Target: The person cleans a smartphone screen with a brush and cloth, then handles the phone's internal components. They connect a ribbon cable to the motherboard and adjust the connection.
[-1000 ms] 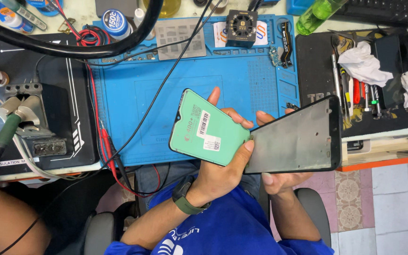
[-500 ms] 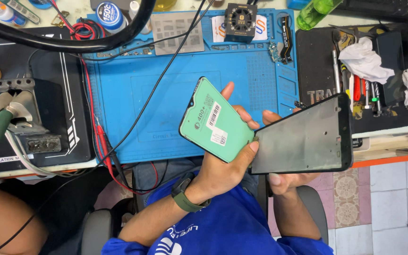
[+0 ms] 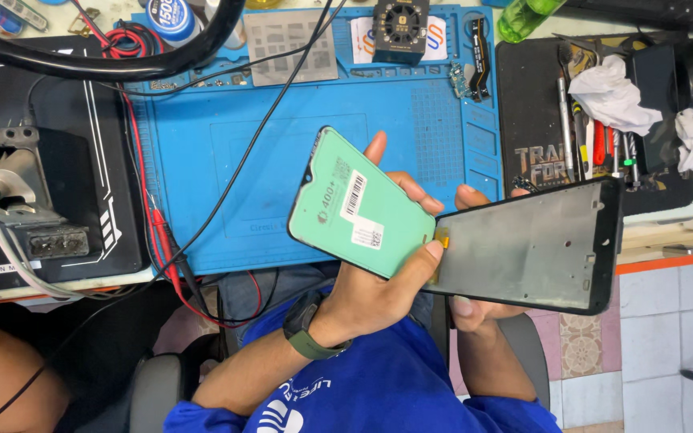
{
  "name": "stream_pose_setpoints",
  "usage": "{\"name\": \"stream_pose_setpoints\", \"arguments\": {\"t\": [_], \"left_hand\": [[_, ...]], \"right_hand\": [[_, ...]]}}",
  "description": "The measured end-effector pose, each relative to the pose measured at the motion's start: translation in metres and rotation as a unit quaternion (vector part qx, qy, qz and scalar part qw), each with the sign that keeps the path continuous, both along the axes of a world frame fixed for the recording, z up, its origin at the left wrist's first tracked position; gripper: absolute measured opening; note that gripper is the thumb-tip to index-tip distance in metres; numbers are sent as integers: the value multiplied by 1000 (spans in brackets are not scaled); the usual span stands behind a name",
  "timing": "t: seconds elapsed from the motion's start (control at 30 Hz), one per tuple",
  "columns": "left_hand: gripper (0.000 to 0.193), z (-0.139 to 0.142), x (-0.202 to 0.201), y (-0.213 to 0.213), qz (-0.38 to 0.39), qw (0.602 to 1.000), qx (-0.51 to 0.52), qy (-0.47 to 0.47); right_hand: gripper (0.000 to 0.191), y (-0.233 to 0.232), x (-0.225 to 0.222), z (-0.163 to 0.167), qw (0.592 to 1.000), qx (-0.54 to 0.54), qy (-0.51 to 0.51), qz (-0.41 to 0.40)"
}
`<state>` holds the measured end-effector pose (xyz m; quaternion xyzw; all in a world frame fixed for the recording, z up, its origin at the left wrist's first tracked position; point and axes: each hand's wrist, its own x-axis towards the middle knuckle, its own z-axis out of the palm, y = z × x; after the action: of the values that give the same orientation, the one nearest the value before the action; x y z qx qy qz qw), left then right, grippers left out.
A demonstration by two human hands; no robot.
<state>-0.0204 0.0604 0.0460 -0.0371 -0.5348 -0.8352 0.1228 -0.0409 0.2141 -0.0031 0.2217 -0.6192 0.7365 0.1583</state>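
The phone screen panel (image 3: 358,204) wears a smooth, pale green protective film with 2 white paper stickers on it; the film looks satin, not glaring. The phone frame (image 3: 527,244) is dark, matt plastic or metal, which of the 2 cannot be told, with a dull grey inner face. The blue mat (image 3: 234,160) looks like soft, matt rubber with moulded ridges. The black mat (image 3: 539,120) is matt too. Crumpled white tissue (image 3: 611,96) lies rough and papery. A shiny metal stencil sheet (image 3: 290,48) gleams faintly. The wristband (image 3: 310,337) is matt green rubber.
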Motion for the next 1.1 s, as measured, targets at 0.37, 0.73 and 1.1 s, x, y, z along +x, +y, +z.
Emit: {"name": "stream_pose_setpoints", "arguments": {"t": [0.37,0.73,1.1], "left_hand": [[95,0,-2,5,-2,1000,-10,-10],[96,3,-3,3,-37,999,0,-18],[105,-21,-8,3,-24,998,-39,44]], "right_hand": [[113,5,6,7,995,-62,-62,52],[107,2,1,8,1000,-14,14,1],[104,-12,-7,37,994,101,11,47]]}}
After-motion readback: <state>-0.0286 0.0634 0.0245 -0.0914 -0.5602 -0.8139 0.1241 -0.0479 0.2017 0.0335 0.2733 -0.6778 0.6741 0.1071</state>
